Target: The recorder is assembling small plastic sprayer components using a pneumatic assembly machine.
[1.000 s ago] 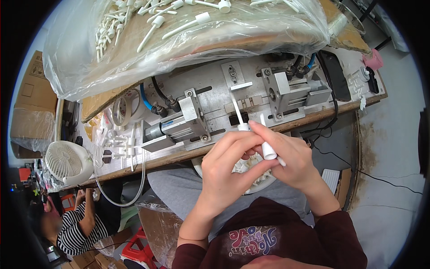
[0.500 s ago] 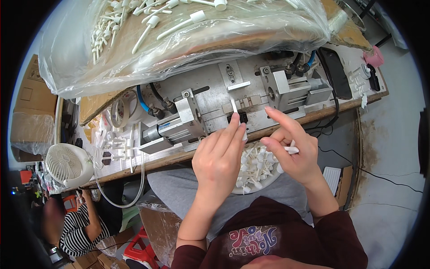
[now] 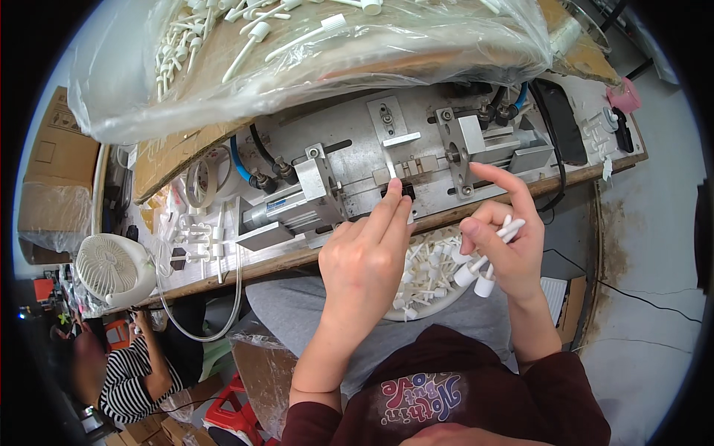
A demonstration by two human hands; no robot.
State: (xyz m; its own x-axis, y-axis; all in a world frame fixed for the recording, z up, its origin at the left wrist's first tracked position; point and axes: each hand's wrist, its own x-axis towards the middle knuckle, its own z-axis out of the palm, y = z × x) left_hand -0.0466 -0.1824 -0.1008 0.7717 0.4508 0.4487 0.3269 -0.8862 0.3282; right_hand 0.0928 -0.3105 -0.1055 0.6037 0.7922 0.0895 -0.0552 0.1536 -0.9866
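My left hand (image 3: 364, 256) reaches over the front of a metal fixture (image 3: 405, 169), its fingers stretched forward and close together. Its index fingertip meets the lower end of a white plastic stick (image 3: 391, 162), which lies across the small slotted block; the thumb is hidden underneath. My right hand (image 3: 509, 241) is curled around several white capped sticks (image 3: 485, 285), caps hanging below the palm, while its index finger points out toward the right cylinder. Below both hands a round white bowl (image 3: 428, 312) of similar capped sticks rests on my lap.
Pneumatic cylinders flank the fixture, one on the left (image 3: 286, 204) and one on the right (image 3: 491, 149), with blue and black hoses. A plastic-lined carton (image 3: 312, 82) of capped sticks stands behind. A white fan (image 3: 115, 269) is at left. A co-worker in stripes (image 3: 137, 379) sits lower left.
My right hand has moved slightly right and turned, bringing the capped sticks in it into fuller view. My left fingertips stay at the fixture, with the stick there shifted slightly away from me.
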